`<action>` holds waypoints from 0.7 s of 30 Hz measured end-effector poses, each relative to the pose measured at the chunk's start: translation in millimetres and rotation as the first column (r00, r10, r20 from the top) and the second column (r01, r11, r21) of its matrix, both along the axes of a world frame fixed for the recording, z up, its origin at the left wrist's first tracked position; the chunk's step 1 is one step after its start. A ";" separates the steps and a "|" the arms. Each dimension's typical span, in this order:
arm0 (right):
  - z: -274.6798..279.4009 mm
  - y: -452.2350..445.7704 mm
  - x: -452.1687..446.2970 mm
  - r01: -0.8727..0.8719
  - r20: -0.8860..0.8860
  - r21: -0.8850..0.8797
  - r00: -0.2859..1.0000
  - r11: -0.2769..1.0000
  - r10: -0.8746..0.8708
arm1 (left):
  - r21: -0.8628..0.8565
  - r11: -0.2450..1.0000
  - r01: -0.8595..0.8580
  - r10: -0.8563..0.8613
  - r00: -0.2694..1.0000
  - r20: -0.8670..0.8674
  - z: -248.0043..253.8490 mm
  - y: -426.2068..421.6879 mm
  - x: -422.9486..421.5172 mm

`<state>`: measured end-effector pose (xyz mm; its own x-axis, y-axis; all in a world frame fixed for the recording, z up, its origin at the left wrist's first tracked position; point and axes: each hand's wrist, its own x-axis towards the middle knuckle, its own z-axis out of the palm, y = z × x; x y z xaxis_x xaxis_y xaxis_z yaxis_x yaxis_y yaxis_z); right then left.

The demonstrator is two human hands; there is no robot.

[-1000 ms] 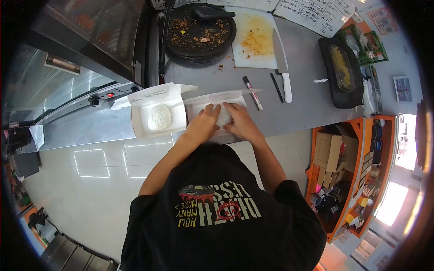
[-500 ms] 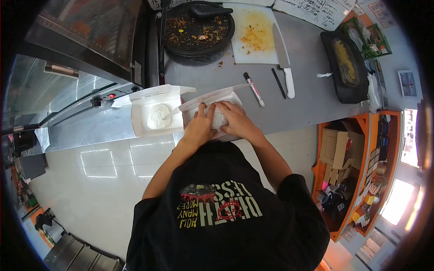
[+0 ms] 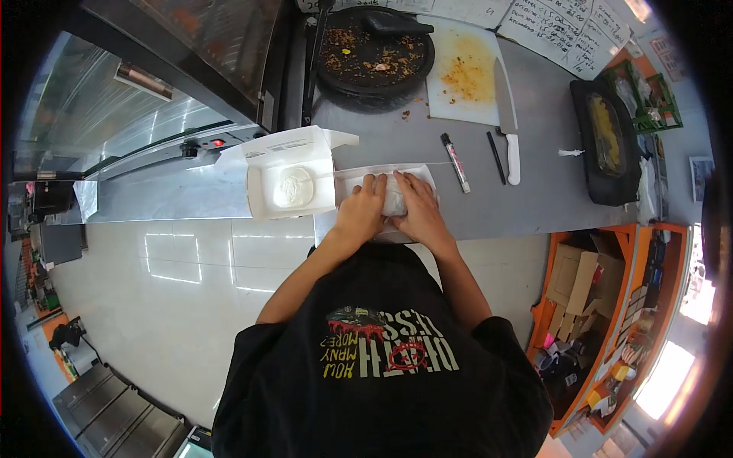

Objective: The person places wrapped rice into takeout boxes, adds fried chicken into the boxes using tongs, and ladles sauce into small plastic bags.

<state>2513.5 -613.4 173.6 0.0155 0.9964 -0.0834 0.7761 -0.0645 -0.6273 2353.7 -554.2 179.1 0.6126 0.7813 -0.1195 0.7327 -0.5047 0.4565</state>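
Both my hands are over an open white cardboard box [image 3: 424, 174] near the front edge of the steel counter. My left hand [image 3: 363, 210] curls against the left side of a white wrapped bundle [image 3: 394, 200]. From the other side my right hand [image 3: 419, 212] presses on it, fingertips bent over the top. The fingers hide much of the bundle, and what is inside the wrapping cannot be seen. Just to the left, a second open box [image 3: 259, 164] holds a round white bundle [image 3: 294, 188] in its bottom.
Behind the boxes stands a dark stone mortar [image 3: 374, 88] with a pestle [image 3: 397, 26]. Beside it are a stained cutting board [image 3: 463, 103], a knife [image 3: 513, 156], a marker [image 3: 456, 163] and a black pen [image 3: 496, 158]. A black tray [image 3: 607, 195] sits at right, a glass-fronted cabinet [image 3: 206, 143] at left.
The whole scene has shifted right and slightly as the head turned. The lid of the box at my hands stood raised before and now shows less. Both hands stay on the bundle.
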 end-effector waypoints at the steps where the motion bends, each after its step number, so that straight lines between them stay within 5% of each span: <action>1: -0.6 0.2 -0.8 -0.001 0.012 -0.007 1.000 1.000 0.001 | 0.025 1.000 -0.006 0.006 1.000 0.002 0.8 -0.8 -0.9; 3: -3.0 0.4 -2.5 0.000 0.036 -0.022 0.999 1.000 0.001 | 0.074 0.997 -0.016 0.016 1.000 0.005 2.2 -2.3 -4.2; 6: -4.5 2.9 -0.4 -0.010 0.020 -0.037 1.000 0.999 0.011 | 0.241 0.959 -0.147 0.085 0.964 0.251 35.4 -3.2 -30.8; 9: -4.2 5.2 0.1 -0.011 0.031 -0.071 0.999 0.997 0.013 | 0.044 0.879 -0.475 0.435 0.835 0.337 38.6 9.5 -84.4; 13: 8.3 8.2 -9.0 -0.024 0.096 -0.096 0.995 0.995 0.034 | 0.213 0.861 -0.462 0.445 0.887 0.122 20.4 39.3 -132.7; 16: 17.8 12.6 -17.3 -0.027 0.144 -0.155 0.988 0.988 0.050 | 0.042 0.872 -0.488 0.488 0.873 -0.012 8.6 53.4 -135.5; 21: 13.9 16.7 -25.9 0.053 0.154 -0.202 0.988 0.978 -0.022 | 0.011 0.800 -0.600 0.597 0.794 -0.110 0.1 52.1 -130.8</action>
